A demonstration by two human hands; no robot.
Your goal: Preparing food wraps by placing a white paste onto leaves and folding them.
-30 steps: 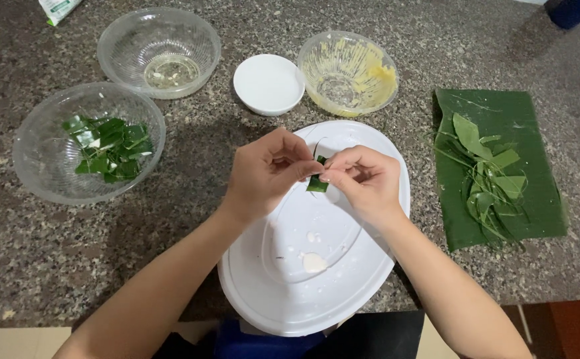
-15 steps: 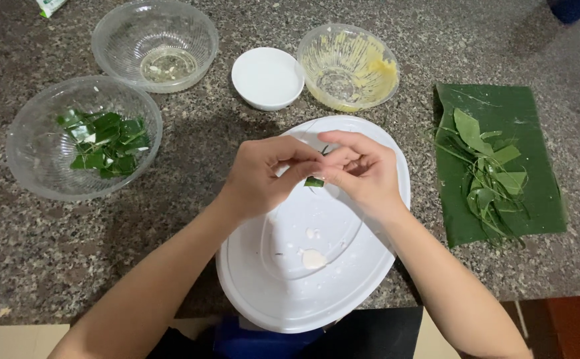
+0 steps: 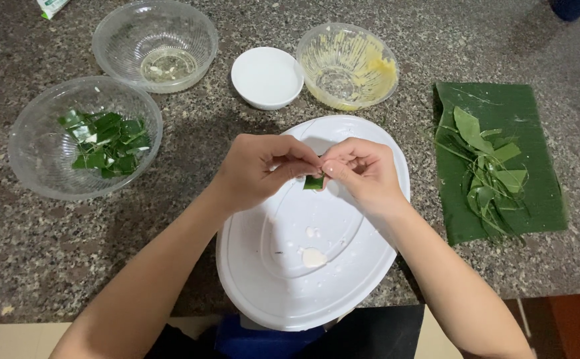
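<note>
Left hand (image 3: 263, 171) and right hand (image 3: 360, 174) together above white oval tray (image 3: 263, 279), fingertips of both pinched on one small green leaf piece (image 3: 314, 182). Leaf piece held just over upper part of tray, between the two hands. Small white smears on tray floor below.

Left of tray: clear glass bowl (image 3: 34, 169) holding cut leaf squares (image 3: 106, 142). Behind it, second clear bowl (image 3: 114, 26). Small white dish (image 3: 267, 78) and clear bowl with yellow residue (image 3: 347, 65) behind tray. Right: banana leaf sheet (image 3: 536, 199) carrying leaf trimmings (image 3: 489, 176). All on speckled stone counter (image 3: 50, 252).
</note>
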